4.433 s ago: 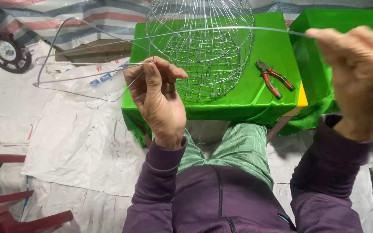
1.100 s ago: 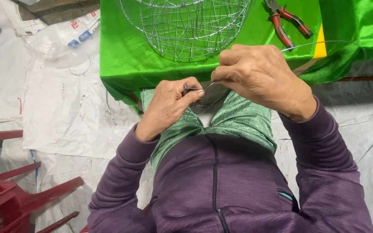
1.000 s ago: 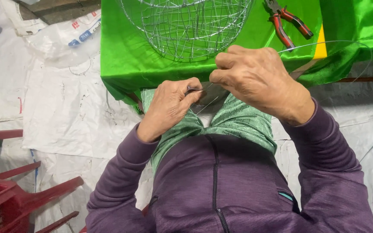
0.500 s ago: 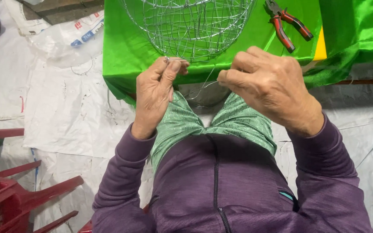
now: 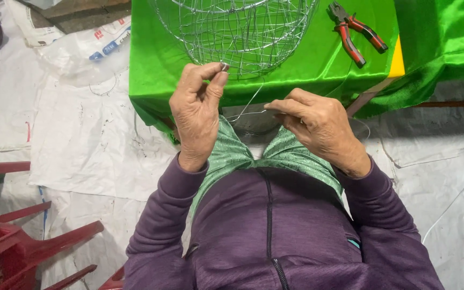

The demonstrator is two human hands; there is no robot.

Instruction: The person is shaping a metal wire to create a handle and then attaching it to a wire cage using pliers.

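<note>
**Thin wire pinched over a green-draped table**

Green cloth [image 5: 307,64] covers the table; white sheeting [image 5: 81,145] covers the floor. Both hands — left hand [image 5: 197,110], right hand [image 5: 318,126] — pinch a thin wire [image 5: 248,104] running between them, wire basket [image 5: 237,29] just beyond, pliers [image 5: 356,33] farther right.

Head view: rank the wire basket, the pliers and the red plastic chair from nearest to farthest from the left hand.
From the left hand:
1. Wire basket, just above it on the green cloth.
2. Pliers, upper right on the cloth.
3. Red plastic chair, lower left on the floor.
</note>
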